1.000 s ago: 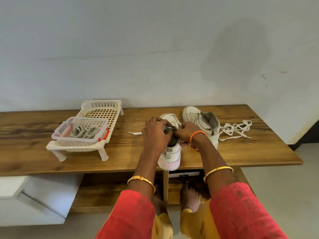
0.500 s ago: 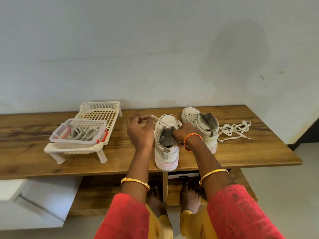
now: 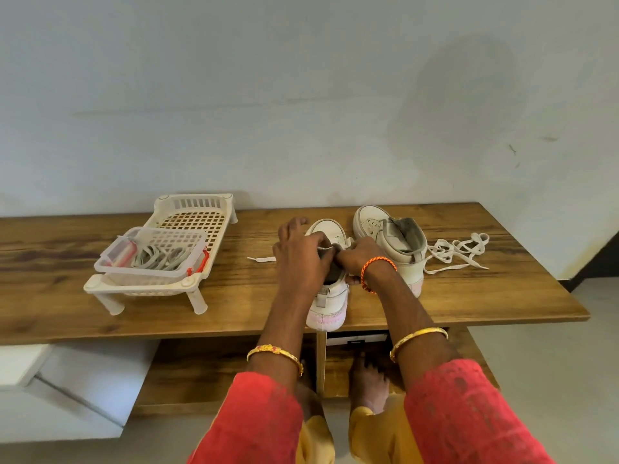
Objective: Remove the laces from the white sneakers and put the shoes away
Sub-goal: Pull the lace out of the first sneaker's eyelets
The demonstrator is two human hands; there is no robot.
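Two white sneakers stand on the wooden table (image 3: 469, 296) with their heels toward me. The near sneaker (image 3: 330, 304) sits at the front edge, and both hands are on its top. My left hand (image 3: 301, 256) curls its fingers over the grey tongue and eyelet area. From the right side, my right hand (image 3: 356, 261) pinches the same spot. A white lace end (image 3: 263, 259) lies on the table left of this shoe and runs under my left hand. The far sneaker (image 3: 392, 242) stands to the right with no lace in it. A loose white lace (image 3: 459, 252) lies beside it.
A white plastic rack basket (image 3: 197, 216) stands on the table's left half. A small clear box (image 3: 150, 259) holding coiled laces sits in its front end. Below the table there are wooden shelves (image 3: 201, 373) and my bare feet. A white wall is close behind.
My left hand had pulled a lace strand out to the left half a second ago. It has come back onto the near sneaker's tongue, and the lace end lies on the table.
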